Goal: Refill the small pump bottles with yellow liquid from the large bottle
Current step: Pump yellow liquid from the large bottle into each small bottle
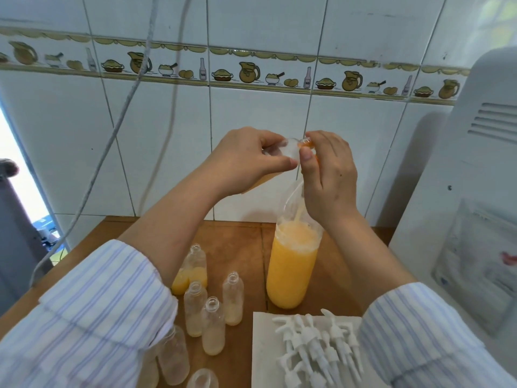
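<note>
— Which step are you on?

— I'm tipping a small bottle (282, 152), pinched in my left hand (249, 158), at the mouth of the large bottle (291, 264), which stands on the surface behind the tray of pumps (316, 348). My right hand (330, 175) grips the large bottle's neck.

— Which way is the liquid going?

— A thin yellow stream runs inside the neck; it looks like the small one draining. Next, I'd guess, comes filling the open bottles (212, 312) near the front edge, slowly, since their mouths are narrow.
</note>
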